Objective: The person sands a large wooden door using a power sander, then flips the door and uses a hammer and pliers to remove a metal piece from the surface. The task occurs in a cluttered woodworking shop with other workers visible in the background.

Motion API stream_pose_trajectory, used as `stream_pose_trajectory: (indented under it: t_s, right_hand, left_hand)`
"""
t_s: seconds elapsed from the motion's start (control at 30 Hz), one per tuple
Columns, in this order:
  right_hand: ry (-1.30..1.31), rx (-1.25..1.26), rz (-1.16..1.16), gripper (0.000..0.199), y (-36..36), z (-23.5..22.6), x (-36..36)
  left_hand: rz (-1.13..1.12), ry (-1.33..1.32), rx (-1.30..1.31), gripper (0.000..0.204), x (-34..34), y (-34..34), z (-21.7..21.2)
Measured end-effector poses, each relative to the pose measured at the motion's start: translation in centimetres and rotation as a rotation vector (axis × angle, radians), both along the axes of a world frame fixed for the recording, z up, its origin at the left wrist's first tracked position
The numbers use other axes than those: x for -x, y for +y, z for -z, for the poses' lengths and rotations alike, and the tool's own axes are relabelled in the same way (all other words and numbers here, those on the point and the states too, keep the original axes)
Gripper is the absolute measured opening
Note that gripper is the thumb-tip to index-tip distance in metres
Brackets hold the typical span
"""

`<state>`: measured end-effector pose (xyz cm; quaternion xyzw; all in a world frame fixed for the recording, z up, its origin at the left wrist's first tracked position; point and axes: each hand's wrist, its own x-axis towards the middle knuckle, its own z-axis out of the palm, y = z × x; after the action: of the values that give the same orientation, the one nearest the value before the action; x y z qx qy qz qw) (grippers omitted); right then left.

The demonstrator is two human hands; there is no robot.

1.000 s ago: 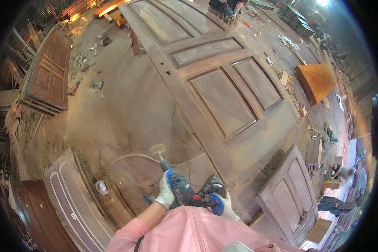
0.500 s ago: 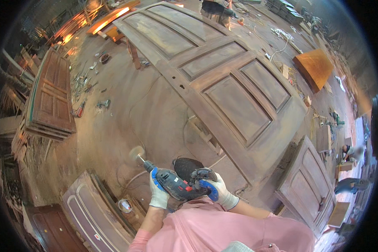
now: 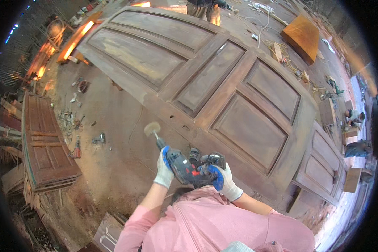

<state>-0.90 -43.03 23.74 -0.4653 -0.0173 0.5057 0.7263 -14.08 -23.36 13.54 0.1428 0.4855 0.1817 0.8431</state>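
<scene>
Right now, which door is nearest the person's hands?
The large central door, just beyond the right hand; the left door stack, the right-side door and the lower-left one lie farther off.

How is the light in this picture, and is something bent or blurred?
Head view: the large door bows with the fisheye, corners go black; head view: orange glare on a beam, upper left; head view: the pale brush on the power tool looks soft-edged, cause unclear.
</scene>
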Motion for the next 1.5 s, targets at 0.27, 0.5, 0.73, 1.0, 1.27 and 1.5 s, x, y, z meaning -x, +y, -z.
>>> stream_pose_trajectory:
  t_s: [0.27, 0.5, 0.73, 1.0, 1.27, 1.5]
  right_hand:
    - [0.047, 0.057, 0.241, 0.037, 10.9, 0.3, -4.4]
    - [0.12, 0.065, 0.644, 0.036, 17.6, 2.2, -4.5]
    - [0.085, 0.125, 1.124, 0.035, 26.5, 0.1, -1.7]
    - [0.077, 0.085, 1.414, 0.036, 32.6, 1.2, -3.3]
    - [0.068, 0.094, 1.534, 0.031, 36.6, 4.0, -11.6]
    - [0.05, -0.03, 1.579, 0.026, 38.6, 5.5, -20.7]
  left_hand:
    - [0.192, 0.03, 0.104, 0.025, -8.9, 12.1, 1.7]
    - [0.514, -0.053, 0.051, 0.024, -17.8, 20.3, 4.2]
    - [0.926, -0.031, 0.092, 0.025, -24.2, 24.5, 2.5]
    - [1.185, -0.013, 0.0, 0.033, -29.8, 27.2, 3.3]
    - [1.324, -0.024, 0.012, 0.031, -40.5, 30.1, 7.7]
    - [1.395, -0.021, -0.012, 0.024, -51.2, 31.7, 7.8]
